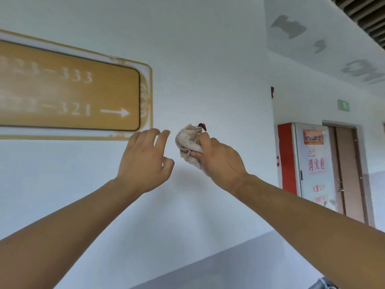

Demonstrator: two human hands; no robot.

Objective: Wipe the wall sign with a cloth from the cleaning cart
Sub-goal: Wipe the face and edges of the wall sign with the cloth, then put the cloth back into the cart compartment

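A gold wall sign (68, 90) with white room numbers and an arrow hangs on the white wall at the upper left, inside a pale ornate frame. My right hand (218, 161) grips a bunched beige cloth (188, 140) with a small red tag, held in front of the bare wall to the right of the sign. My left hand (145, 161) is raised just below the sign's lower right corner, fingers spread and holding nothing. Neither hand nor the cloth touches the sign.
A red and white fire hydrant cabinet (308, 161) stands on the wall at the right, with a brown door (348, 170) beside it and a green exit sign (343, 105) above. The lower wall (229, 265) is painted grey.
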